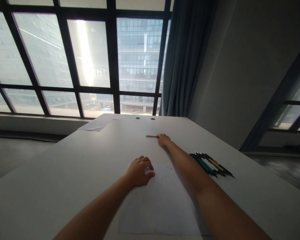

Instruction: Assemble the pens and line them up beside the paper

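Note:
My left hand [139,170] rests palm down, fingers curled, on the top left part of a white sheet of paper [162,203] lying on the white table [65,166]. Stretched far forward, my right hand [163,139] has its fingers closed on the end of a red pen [151,136] that lies flat on the table. My right forearm crosses the paper's upper right corner.
A row of several pens [211,164], black, green, white and yellow, lies to the right of my right arm. More papers [100,122] sit at the table's far left edge. Two cable holes [145,118] are near the far edge. Windows and a curtain [187,56] stand behind.

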Motion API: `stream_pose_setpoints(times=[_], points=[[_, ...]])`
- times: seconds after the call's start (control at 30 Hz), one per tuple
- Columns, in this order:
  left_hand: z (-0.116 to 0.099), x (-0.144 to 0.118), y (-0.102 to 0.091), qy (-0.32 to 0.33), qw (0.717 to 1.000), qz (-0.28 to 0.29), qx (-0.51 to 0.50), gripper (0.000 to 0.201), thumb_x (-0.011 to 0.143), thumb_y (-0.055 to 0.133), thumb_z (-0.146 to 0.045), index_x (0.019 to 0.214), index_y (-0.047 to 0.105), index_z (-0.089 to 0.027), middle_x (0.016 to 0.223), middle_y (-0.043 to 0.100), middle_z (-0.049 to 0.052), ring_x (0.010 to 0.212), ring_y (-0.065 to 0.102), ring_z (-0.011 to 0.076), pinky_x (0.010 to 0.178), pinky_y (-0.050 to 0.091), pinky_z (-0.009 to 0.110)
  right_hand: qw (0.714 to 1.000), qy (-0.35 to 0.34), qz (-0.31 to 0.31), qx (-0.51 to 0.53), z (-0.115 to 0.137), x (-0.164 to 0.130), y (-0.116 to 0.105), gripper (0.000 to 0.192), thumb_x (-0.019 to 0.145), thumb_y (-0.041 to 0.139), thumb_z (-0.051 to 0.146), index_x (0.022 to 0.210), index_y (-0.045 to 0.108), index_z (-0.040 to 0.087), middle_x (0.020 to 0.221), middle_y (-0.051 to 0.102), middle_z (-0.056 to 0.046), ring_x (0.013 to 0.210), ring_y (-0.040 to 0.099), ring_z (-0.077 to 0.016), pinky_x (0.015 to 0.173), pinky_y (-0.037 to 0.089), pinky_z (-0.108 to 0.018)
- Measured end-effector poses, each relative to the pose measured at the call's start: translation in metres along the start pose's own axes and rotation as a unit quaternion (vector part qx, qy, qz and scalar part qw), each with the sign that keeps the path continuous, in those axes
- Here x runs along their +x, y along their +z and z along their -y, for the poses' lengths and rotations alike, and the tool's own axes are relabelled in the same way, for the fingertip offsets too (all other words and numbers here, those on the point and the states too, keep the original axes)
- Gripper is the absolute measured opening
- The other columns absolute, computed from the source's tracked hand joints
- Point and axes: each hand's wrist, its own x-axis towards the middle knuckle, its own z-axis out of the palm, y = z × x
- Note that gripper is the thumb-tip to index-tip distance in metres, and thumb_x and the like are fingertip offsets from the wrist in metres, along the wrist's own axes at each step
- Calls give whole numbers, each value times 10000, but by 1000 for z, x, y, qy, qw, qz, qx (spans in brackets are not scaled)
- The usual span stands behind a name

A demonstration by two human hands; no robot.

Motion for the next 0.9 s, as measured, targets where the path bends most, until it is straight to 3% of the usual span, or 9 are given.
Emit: stream_pose_setpoints(times=[0.17,0.3,0.37,0.43,0.5,0.63,0.77,0.9], points=[[-1,0,-1,-7,1000,2,-9,129,780,716,-325,873,701,-237,1026,682,43,977,585,244,887,475,393,1000,7,21,-4,0,-9,-6,239,769,649,97,978,739,169,1025,698,-117,902,634,-215,796,460,-283],[-2,0,-2,-8,1000,5,-3,123,782,715,-313,875,699,-234,1031,683,40,994,583,245,901,475,394,999,-21,50,1,-1,-37,-19,195,709,675,66,859,749,166,858,704,-92,783,636,-204,730,460,-272],[-3,-1,-2,-7,1000,5,7,124,780,718,-306,876,697,-231,1039,682,39,990,585,244,899,478,389,998,-42,46,6,-1,-58,-27,200,700,680,53,851,740,169,882,695,-89,794,633,-210,732,457,-274],[-4,-1,-1,-7,1000,-1,23,130,786,716,-310,884,690,-228,1024,685,40,977,592,243,885,484,387,998,-63,21,12,-1,-83,-34,248,725,663,44,926,722,177,1001,675,-94,852,626,-214,754,452,-274],[-5,-1,-1,-4,998,-42,49,217,817,693,-334,1004,669,-227,1052,677,51,996,591,247,893,480,399,996,-87,-11,25,3,-110,-38,267,784,615,43,997,697,182,1088,640,-96,882,615,-202,773,446,-269],[-5,-1,0,21,981,-143,128,409,901,599,-394,1267,558,-216,1228,614,103,1117,545,275,914,448,426,968,-197,-82,130,17,-159,-34,221,877,514,44,964,676,167,1008,612,-82,853,596,-169,801,457,-270],[-3,1,3,41,981,-111,151,241,975,485,-328,1123,643,-223,1027,702,59,944,617,222,852,437,376,921,-258,-140,255,30,-190,-23,234,889,475,37,937,661,171,925,602,-56,872,589,-162,830,471,-284],[0,1,7,41,980,-130,146,240,989,462,-319,1006,680,-222,908,718,35,844,624,195,767,434,330,911,-229,-178,293,32,-200,-18,167,915,501,108,919,654,176,907,616,-52,852,586,-168,805,472,-301]])
